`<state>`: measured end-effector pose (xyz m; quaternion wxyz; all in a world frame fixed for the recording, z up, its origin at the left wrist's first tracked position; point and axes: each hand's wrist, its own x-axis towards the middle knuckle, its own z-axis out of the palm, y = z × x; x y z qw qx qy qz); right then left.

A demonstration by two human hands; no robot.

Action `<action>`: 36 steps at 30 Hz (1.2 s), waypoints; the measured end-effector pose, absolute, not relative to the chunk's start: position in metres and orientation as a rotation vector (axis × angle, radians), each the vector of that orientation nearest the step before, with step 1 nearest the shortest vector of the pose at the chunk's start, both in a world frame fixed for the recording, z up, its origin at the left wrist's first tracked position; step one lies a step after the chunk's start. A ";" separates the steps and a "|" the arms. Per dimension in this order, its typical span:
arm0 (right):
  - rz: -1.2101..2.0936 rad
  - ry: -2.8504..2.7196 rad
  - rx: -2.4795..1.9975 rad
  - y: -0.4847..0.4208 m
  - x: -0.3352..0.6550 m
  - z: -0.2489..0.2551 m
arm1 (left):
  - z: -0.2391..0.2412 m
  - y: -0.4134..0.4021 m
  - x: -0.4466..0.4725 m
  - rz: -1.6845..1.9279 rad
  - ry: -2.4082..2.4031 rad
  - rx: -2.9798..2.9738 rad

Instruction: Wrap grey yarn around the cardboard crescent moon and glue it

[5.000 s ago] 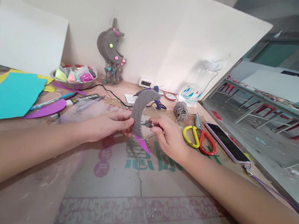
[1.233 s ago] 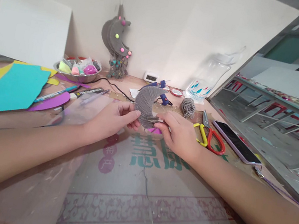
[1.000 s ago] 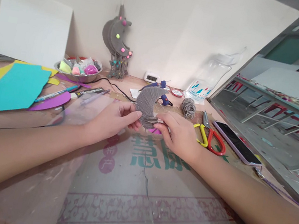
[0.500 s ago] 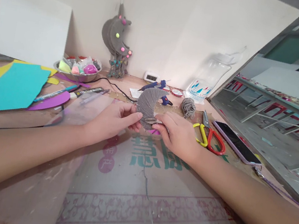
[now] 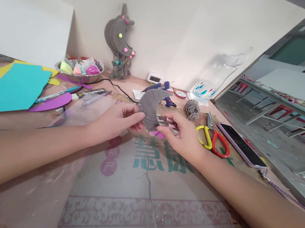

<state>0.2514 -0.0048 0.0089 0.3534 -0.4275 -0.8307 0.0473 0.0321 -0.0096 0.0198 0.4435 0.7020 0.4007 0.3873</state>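
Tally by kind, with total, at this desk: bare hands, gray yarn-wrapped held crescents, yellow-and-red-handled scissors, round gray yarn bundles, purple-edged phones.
Left hand and right hand: 2
Crescents: 1
Scissors: 1
Yarn bundles: 1
Phones: 1
Total: 6

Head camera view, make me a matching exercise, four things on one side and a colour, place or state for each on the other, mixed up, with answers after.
Column one:
1. Grey crescent
2. Scissors
3. Phone
4. Metal bowl

Column two:
A. Lying flat, dark screen upward
B. Holding pink and yellow-green lumps
C. Gripped by the left hand
D. One yellow handle, one red

Right pairs: 1-C, 2-D, 3-A, 4-B.
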 end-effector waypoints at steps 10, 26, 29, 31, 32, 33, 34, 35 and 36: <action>0.687 -2.007 -1.099 -0.011 0.237 0.015 | 0.014 -0.005 0.032 0.817 0.973 1.920; 0.744 -2.008 -1.096 -0.009 0.239 0.013 | 0.016 -0.009 0.032 0.842 1.005 2.034; 0.772 -2.005 -1.096 -0.009 0.239 0.012 | 0.018 -0.010 0.032 0.904 1.001 2.012; 0.780 -2.004 -1.092 -0.009 0.239 0.013 | 0.018 -0.010 0.032 0.914 0.991 2.027; 0.783 -2.003 -1.092 -0.009 0.239 0.013 | 0.018 -0.010 0.032 0.917 0.992 2.039; 0.788 -2.000 -1.092 -0.009 0.239 0.013 | 0.018 -0.009 0.032 0.919 0.996 2.051; 0.795 -1.996 -1.089 -0.009 0.239 0.013 | 0.017 -0.009 0.032 0.922 1.002 2.059; 0.804 -1.991 -1.084 -0.009 0.239 0.013 | 0.016 -0.009 0.031 0.924 1.013 2.059; 0.811 -1.987 -1.078 -0.009 0.240 0.014 | 0.016 -0.009 0.031 0.927 1.028 2.050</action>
